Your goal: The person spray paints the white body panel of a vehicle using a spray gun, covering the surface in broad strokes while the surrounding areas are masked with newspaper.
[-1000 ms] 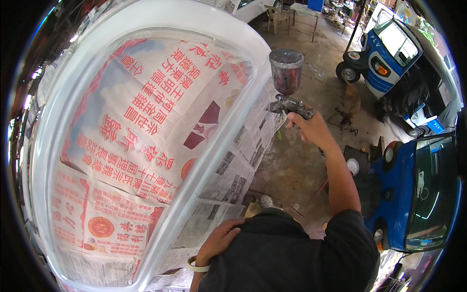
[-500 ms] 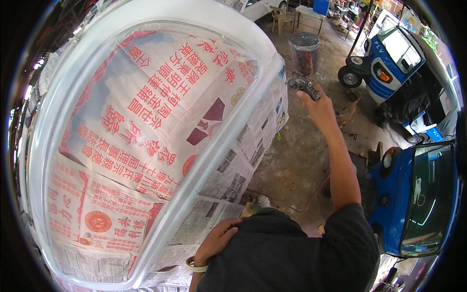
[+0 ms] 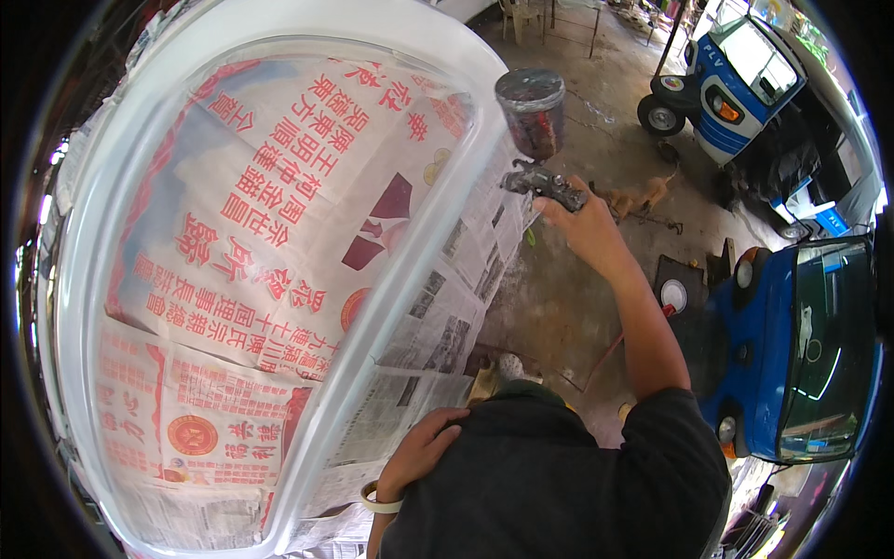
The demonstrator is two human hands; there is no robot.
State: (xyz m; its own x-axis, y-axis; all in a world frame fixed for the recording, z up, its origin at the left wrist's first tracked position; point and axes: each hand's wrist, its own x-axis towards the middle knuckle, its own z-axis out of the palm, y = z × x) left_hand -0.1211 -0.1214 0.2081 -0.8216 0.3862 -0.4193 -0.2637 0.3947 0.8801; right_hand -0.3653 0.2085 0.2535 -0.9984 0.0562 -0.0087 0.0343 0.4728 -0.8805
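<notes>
My right hand (image 3: 591, 235) is wrapped round a dark, stained spray gun (image 3: 544, 183), on an arm stretched forward. The gun's nozzle end faces left, close to the rim of a glossy white vehicle body frame (image 3: 374, 312). Inside that frame, printed paper (image 3: 270, 172) with red characters masks the window opening. Newspaper sheets (image 3: 456, 303) cover the side below the rim. My left hand (image 3: 421, 451) lies against my dark shirt, fingers stretched out, holding nothing. A pale ring like a tape roll (image 3: 379, 501) circles my left wrist.
Beyond the gun stands a plastic-covered drum (image 3: 531, 110). A blue vehicle (image 3: 745, 349) is close on my right, and a blue-and-white three-wheeler (image 3: 740, 88) stands farther off. A brown dog (image 3: 647, 196) is on the concrete floor. A reddish hose (image 3: 601, 365) runs over the floor.
My right hand has brought the spray gun left and slightly down in view, nearer the white rim. The view has shifted a little. My left hand stays against my shirt.
</notes>
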